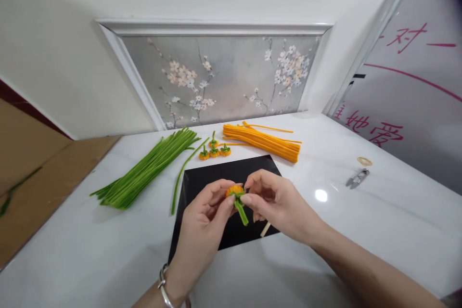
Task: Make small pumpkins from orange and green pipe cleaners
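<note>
Between my two hands, above a black mat (pixel 202 178), is a small orange pipe-cleaner pumpkin (pixel 235 189) with a green stem (pixel 242 214) pointing down toward me. My left hand (pixel 206 214) pinches the pumpkin's left side between thumb and fingers. From the right, my right hand (pixel 277 204) has its thumb and forefinger closed on the green part at the top. Under the right hand a pale stick (pixel 265 229) pokes out; its other end is hidden. Several finished-looking orange pumpkins (pixel 214 152) with green tops stand behind the mat.
A bundle of green pipe cleaners (pixel 144 173) lies at the left, with a single green one (pixel 177 187) beside it. Orange pipe cleaners (pixel 262 142) are bundled at the back. Thread snips (pixel 357 178) and a rubber band (pixel 364 160) lie at the right. Cardboard (pixel 54 173) borders the table's left side.
</note>
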`<state>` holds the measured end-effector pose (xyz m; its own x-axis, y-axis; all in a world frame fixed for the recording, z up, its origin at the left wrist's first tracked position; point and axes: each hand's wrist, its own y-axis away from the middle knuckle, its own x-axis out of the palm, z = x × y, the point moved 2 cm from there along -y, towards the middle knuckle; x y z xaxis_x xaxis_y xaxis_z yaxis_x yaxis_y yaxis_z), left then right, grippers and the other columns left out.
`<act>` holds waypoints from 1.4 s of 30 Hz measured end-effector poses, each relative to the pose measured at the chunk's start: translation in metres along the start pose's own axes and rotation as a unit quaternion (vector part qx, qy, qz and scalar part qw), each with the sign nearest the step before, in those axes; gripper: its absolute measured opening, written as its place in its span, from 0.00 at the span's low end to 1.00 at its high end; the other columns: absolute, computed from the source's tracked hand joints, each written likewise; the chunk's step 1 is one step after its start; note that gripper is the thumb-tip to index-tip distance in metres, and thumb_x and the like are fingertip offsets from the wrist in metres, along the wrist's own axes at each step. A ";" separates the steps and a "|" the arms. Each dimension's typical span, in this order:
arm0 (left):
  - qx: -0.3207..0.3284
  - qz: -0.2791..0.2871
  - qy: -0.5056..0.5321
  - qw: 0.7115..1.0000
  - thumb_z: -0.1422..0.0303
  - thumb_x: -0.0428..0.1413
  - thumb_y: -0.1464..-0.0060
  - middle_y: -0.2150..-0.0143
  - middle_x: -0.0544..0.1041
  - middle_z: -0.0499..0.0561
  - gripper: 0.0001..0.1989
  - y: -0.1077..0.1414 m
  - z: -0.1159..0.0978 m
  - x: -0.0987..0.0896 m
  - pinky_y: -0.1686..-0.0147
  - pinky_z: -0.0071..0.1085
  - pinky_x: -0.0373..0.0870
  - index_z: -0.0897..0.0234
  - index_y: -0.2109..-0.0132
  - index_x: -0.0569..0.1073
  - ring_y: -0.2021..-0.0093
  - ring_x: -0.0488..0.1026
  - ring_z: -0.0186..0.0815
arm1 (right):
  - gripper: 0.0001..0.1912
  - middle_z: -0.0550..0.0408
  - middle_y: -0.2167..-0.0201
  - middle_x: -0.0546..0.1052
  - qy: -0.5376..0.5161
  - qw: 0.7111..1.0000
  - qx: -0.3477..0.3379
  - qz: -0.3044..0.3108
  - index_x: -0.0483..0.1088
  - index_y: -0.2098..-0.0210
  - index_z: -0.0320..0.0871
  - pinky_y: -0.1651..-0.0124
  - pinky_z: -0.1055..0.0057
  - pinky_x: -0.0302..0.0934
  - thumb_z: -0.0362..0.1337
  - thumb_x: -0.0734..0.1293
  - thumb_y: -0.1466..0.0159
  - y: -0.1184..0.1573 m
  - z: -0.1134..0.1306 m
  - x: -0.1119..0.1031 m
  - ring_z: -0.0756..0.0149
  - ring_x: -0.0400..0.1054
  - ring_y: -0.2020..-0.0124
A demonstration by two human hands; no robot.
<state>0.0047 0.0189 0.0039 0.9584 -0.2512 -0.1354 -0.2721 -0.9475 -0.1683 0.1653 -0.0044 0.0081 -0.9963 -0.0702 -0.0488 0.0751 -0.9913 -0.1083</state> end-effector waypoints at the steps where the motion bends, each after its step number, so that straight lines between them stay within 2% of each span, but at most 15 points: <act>1: 0.006 0.002 -0.006 1.000 0.66 0.58 0.43 0.56 0.79 0.49 0.09 0.001 0.000 0.001 0.59 0.25 0.76 0.58 0.54 0.74 0.57 0.77 0.34 | 0.08 0.63 0.77 0.69 0.038 0.999 -0.022 -0.012 0.65 0.65 0.45 0.75 0.75 0.62 0.41 0.67 0.39 0.001 0.000 0.000 0.73 0.66 0.79; 4: 0.029 0.003 -0.019 0.999 0.68 0.57 0.42 0.54 0.79 0.49 0.09 0.003 0.001 0.002 0.55 0.26 0.75 0.58 0.54 0.73 0.54 0.76 0.34 | 0.06 0.61 0.79 0.69 0.145 0.985 -0.085 -0.039 0.66 0.69 0.45 0.76 0.75 0.58 0.39 0.64 0.36 0.004 0.000 0.002 0.73 0.63 0.80; 6: 0.037 0.002 -0.031 0.999 0.68 0.56 0.42 0.54 0.79 0.48 0.09 0.005 0.002 0.003 0.54 0.26 0.74 0.57 0.53 0.73 0.53 0.76 0.34 | 0.07 0.61 0.80 0.69 0.172 0.978 -0.105 -0.053 0.66 0.70 0.45 0.77 0.75 0.56 0.38 0.63 0.35 0.006 0.000 0.004 0.73 0.60 0.81; 8: 0.041 -0.004 -0.037 0.998 0.68 0.56 0.42 0.54 0.79 0.47 0.09 0.006 0.002 0.003 0.53 0.25 0.74 0.56 0.53 0.73 0.53 0.76 0.34 | 0.09 0.61 0.81 0.68 0.152 0.982 -0.095 -0.056 0.65 0.71 0.44 0.78 0.75 0.55 0.39 0.63 0.35 0.007 0.001 0.006 0.74 0.59 0.81; 12: 0.040 -0.017 -0.041 0.998 0.68 0.57 0.42 0.54 0.79 0.46 0.10 0.009 0.003 0.002 0.54 0.23 0.74 0.54 0.53 0.73 0.54 0.76 0.32 | 0.13 0.62 0.82 0.66 0.028 0.999 -0.005 -0.032 0.64 0.73 0.43 0.79 0.77 0.55 0.44 0.64 0.36 0.005 0.003 0.007 0.74 0.60 0.82; 16: 0.032 -0.023 -0.028 0.999 0.68 0.58 0.43 0.55 0.79 0.47 0.09 0.008 0.001 0.002 0.55 0.24 0.75 0.56 0.54 0.74 0.55 0.77 0.33 | 0.17 0.63 0.83 0.67 -0.046 0.998 0.050 0.006 0.63 0.74 0.42 0.78 0.76 0.59 0.49 0.65 0.38 0.001 0.006 0.006 0.75 0.61 0.83; 18: 0.021 -0.030 -0.012 0.999 0.67 0.58 0.44 0.56 0.79 0.49 0.09 0.007 0.000 0.001 0.57 0.26 0.76 0.58 0.55 0.74 0.56 0.77 0.35 | 0.16 0.62 0.80 0.69 -0.049 0.998 0.041 0.017 0.64 0.71 0.42 0.75 0.75 0.62 0.49 0.65 0.38 0.002 0.007 0.007 0.74 0.64 0.80; 21: -0.003 -0.041 0.002 0.999 0.65 0.59 0.45 0.57 0.80 0.51 0.10 0.005 -0.002 0.001 0.60 0.27 0.77 0.60 0.56 0.75 0.59 0.78 0.36 | 0.11 0.62 0.76 0.70 -0.034 0.999 -0.003 0.015 0.63 0.65 0.44 0.72 0.75 0.63 0.44 0.66 0.37 0.004 0.004 0.008 0.73 0.66 0.77; 24: -0.034 -0.047 0.030 0.998 0.64 0.60 0.46 0.58 0.80 0.52 0.10 0.005 -0.001 0.001 0.62 0.27 0.77 0.61 0.56 0.75 0.60 0.78 0.36 | 0.06 0.62 0.76 0.68 0.004 0.999 -0.033 0.003 0.62 0.64 0.45 0.72 0.75 0.63 0.38 0.65 0.37 0.006 -0.002 0.009 0.73 0.65 0.76; 28: -0.065 -0.037 0.086 0.994 0.64 0.61 0.47 0.61 0.79 0.51 0.10 0.005 0.002 0.004 0.63 0.27 0.78 0.62 0.58 0.76 0.64 0.77 0.34 | 0.03 0.62 0.75 0.67 0.022 0.999 -0.035 0.005 0.63 0.63 0.46 0.72 0.74 0.64 0.35 0.64 0.37 0.005 -0.007 0.011 0.72 0.66 0.75; 32: -0.072 -0.031 0.105 0.991 0.64 0.61 0.47 0.63 0.79 0.49 0.09 0.004 0.006 0.004 0.62 0.27 0.78 0.61 0.58 0.76 0.66 0.76 0.31 | 0.05 0.63 0.76 0.67 0.009 1.000 -0.026 0.001 0.62 0.63 0.46 0.72 0.74 0.65 0.36 0.64 0.37 0.002 -0.010 0.010 0.73 0.66 0.77; 37: -0.079 0.013 0.149 0.986 0.63 0.59 0.44 0.57 0.79 0.49 0.10 0.003 0.001 0.004 0.55 0.29 0.76 0.59 0.56 0.76 0.58 0.77 0.33 | 0.12 0.63 0.73 0.68 -0.055 0.998 0.003 0.040 0.62 0.62 0.44 0.74 0.76 0.64 0.42 0.68 0.39 -0.003 -0.004 0.000 0.76 0.66 0.78; 42: -0.130 0.037 0.221 0.966 0.60 0.54 0.40 0.52 0.77 0.53 0.12 0.002 -0.003 0.008 0.52 0.32 0.75 0.61 0.55 0.75 0.52 0.75 0.37 | 0.14 0.61 0.70 0.69 -0.025 0.999 -0.011 0.044 0.62 0.58 0.44 0.72 0.74 0.66 0.47 0.64 0.36 -0.007 -0.004 -0.015 0.74 0.68 0.76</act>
<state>0.0121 0.0146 0.0057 0.8965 -0.3248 0.3014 -0.3646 -0.9272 0.0853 0.1794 0.0041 0.0061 -0.9866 -0.1628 -0.0096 0.1627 -0.9784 -0.1277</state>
